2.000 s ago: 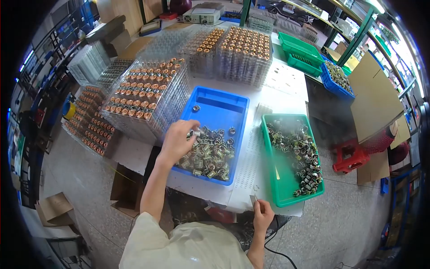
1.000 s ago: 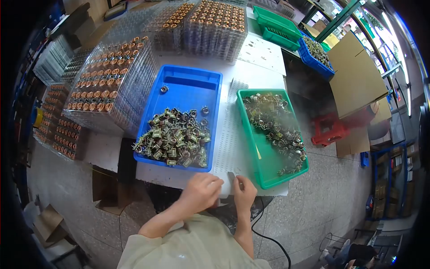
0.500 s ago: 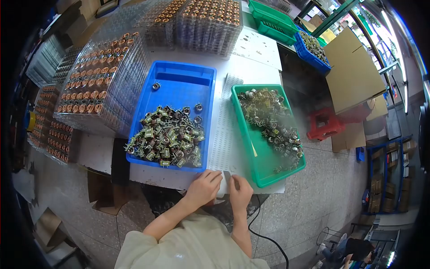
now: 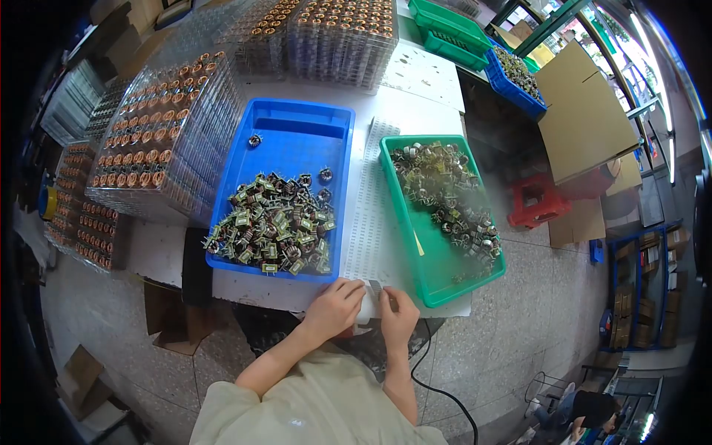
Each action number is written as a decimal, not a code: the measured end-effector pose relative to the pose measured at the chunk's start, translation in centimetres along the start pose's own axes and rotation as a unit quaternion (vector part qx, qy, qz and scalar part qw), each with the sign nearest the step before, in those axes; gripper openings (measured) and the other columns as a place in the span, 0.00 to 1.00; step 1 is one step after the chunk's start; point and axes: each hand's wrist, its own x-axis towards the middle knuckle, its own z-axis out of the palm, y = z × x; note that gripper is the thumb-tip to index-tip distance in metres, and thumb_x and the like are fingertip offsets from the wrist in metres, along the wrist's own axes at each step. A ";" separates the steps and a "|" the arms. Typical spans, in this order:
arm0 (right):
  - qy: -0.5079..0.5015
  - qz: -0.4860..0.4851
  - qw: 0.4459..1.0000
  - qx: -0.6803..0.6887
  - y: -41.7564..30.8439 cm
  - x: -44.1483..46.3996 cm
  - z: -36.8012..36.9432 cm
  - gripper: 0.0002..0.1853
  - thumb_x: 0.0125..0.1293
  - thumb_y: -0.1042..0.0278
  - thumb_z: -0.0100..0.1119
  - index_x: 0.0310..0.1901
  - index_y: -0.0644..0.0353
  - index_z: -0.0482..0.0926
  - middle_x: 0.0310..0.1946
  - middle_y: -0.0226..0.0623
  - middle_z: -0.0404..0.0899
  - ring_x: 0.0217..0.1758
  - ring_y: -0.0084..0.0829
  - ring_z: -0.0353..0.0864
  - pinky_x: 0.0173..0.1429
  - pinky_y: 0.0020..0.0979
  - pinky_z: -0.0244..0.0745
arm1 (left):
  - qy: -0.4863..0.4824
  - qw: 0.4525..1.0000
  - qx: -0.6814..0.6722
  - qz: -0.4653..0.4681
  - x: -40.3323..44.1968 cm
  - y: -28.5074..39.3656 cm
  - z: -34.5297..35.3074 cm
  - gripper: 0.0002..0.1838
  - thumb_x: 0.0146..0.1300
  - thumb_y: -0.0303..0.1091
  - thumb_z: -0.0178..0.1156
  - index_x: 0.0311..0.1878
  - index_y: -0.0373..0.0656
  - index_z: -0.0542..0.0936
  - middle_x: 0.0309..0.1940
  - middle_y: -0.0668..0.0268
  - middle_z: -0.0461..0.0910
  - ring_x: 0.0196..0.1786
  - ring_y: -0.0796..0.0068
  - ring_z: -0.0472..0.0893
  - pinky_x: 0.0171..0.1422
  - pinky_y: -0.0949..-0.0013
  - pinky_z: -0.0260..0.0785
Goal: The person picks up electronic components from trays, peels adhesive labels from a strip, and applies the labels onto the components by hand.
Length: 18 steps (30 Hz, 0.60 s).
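My left hand (image 4: pixel 335 306) is at the table's front edge, its fingers closed on the near end of a white label sheet (image 4: pixel 363 222). Beside it, my right hand (image 4: pixel 399 317) is in a pinch; whatever lies between its fingertips is too small to make out. A small grey strip (image 4: pixel 375 285) shows between the two hands. Left of the sheet, a blue tray (image 4: pixel 297 152) holds a heap of small wound coils with pale green tops (image 4: pixel 274 222). On the right, a green tray (image 4: pixel 437 291) holds more coils (image 4: pixel 456 196), partly blurred by glare.
Stacked clear plastic trays of copper-coloured rings (image 4: pixel 148 141) stand at the left and back. Further green bins (image 4: pixel 449 30) and a blue basket of parts (image 4: pixel 515 78) are at back right. A red stool (image 4: pixel 538 202) and cardboard (image 4: pixel 582 111) stand beyond the table. A person (image 4: pixel 582 411) is at lower right.
The view has shifted slightly. Both hands stay at the sheet's near end, and the grey strip between them shows a little more clearly.
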 end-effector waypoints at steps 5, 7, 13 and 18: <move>0.007 0.056 0.995 0.079 0.6 -0.1 -0.2 0.08 0.66 0.71 0.68 0.42 0.66 0.86 0.36 0.39 0.88 0.39 0.31 0.87 0.47 0.32 0.79 | 0.020 0.999 -0.038 -0.011 0.0 0.0 -0.1 0.09 0.60 0.27 0.66 0.44 0.42 0.84 0.48 0.65 0.83 0.49 0.62 0.81 0.53 0.62 0.77; -0.003 0.111 0.984 0.141 2.1 -0.3 -0.3 0.07 0.66 0.71 0.68 0.42 0.65 0.86 0.34 0.35 0.87 0.38 0.27 0.85 0.47 0.31 0.78 | 0.034 0.997 -0.065 -0.017 0.1 0.2 -0.1 0.08 0.59 0.26 0.66 0.42 0.42 0.84 0.45 0.64 0.84 0.47 0.60 0.82 0.51 0.61 0.77; -0.033 0.241 0.878 0.412 3.2 -1.8 -2.4 0.05 0.68 0.74 0.65 0.43 0.63 0.82 0.37 0.33 0.83 0.40 0.25 0.81 0.43 0.26 0.75 | 0.079 0.987 -0.142 -0.005 3.4 3.3 -0.2 0.08 0.56 0.23 0.68 0.39 0.43 0.83 0.39 0.63 0.84 0.42 0.59 0.83 0.47 0.59 0.76; -0.097 0.217 0.703 0.670 4.9 -5.8 -3.1 0.04 0.67 0.79 0.64 0.41 0.63 0.80 0.38 0.35 0.79 0.39 0.27 0.79 0.41 0.25 0.74 | 0.051 0.995 -0.057 0.071 11.6 5.8 1.6 0.09 0.57 0.26 0.68 0.41 0.43 0.83 0.39 0.62 0.83 0.42 0.59 0.83 0.45 0.57 0.75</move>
